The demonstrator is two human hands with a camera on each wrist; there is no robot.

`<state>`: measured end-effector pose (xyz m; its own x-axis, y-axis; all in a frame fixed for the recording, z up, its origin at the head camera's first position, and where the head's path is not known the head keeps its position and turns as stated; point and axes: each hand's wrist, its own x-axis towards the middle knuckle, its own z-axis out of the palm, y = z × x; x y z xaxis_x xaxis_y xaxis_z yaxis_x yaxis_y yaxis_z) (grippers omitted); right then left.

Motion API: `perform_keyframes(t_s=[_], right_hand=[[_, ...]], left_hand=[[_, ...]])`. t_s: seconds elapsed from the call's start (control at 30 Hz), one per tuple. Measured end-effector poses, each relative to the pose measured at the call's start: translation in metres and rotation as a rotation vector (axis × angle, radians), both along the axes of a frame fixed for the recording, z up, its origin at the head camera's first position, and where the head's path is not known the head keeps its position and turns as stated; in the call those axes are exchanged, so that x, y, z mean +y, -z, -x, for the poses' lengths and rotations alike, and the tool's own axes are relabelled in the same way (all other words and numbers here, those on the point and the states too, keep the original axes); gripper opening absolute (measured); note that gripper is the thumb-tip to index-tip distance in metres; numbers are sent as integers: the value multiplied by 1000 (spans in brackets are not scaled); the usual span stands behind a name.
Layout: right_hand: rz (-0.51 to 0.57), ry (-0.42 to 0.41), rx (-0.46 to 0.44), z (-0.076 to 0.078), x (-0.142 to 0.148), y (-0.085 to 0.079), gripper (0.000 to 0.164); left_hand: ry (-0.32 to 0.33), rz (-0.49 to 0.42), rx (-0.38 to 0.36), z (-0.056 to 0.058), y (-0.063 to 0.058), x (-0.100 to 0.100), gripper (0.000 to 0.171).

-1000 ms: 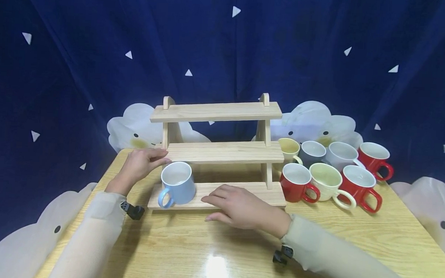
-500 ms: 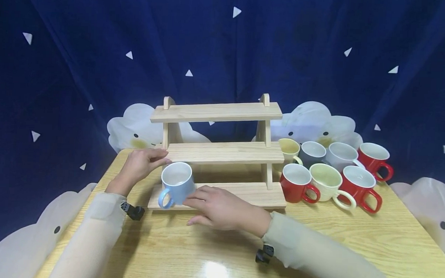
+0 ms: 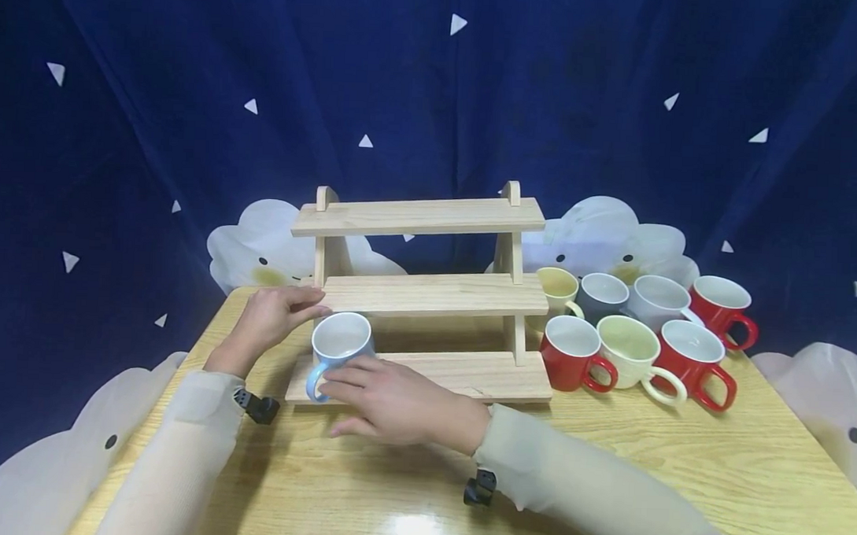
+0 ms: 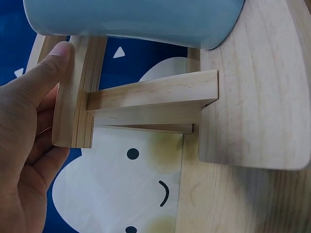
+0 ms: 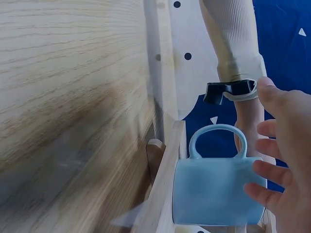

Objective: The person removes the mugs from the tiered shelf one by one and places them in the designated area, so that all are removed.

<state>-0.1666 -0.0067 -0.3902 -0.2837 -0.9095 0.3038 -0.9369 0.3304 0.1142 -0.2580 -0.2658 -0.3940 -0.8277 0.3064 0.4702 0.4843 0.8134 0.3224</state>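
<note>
A light blue mug (image 3: 337, 345) stands upright at the left end of the bottom board of a three-tier wooden display shelf (image 3: 435, 293). Its handle (image 5: 217, 130) points toward the front left. My left hand (image 3: 267, 317) grips the left end of the middle board, thumb (image 4: 60, 51) on one face and fingers behind it. Over the mug's right front side reaches my right hand (image 3: 402, 400), fingers spread and thumb held apart. In the right wrist view its fingertips (image 5: 252, 189) overlap the mug's wall; whether they touch it I cannot tell.
Right of the shelf, several mugs stand close together in two rows: red (image 3: 569, 355), cream (image 3: 627, 349), yellow (image 3: 557, 286), dark grey (image 3: 602, 296) and light grey (image 3: 657, 301) ones among them. A dark blue curtain (image 3: 435, 87) hangs behind the wooden table (image 3: 335, 492).
My right hand has moved left along the front of the bottom board to the blue mug. The left hand keeps its grip on the shelf, and the mug looks unmoved.
</note>
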Motion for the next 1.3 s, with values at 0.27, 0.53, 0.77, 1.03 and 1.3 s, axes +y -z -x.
perform_keyframes(t_s=[0.27, 0.53, 0.77, 1.03, 1.3], right_hand=[[-16, 47, 42, 1, -12, 3, 58], [-21, 111, 138, 0, -25, 2, 55], [-65, 134, 107, -2, -28, 2, 56], [-18, 95, 124, 2, -22, 8, 52], [-36, 50, 170, 4, -12, 11, 53]], left_hand=[[3, 5, 12, 1, 0, 0, 39], [2, 2, 19, 1, -2, 0, 38], [-5, -4, -6, 1, 0, 0, 40], [-8, -6, -6, 1, 1, 0, 39], [1, -15, 12, 0, 0, 0, 38]])
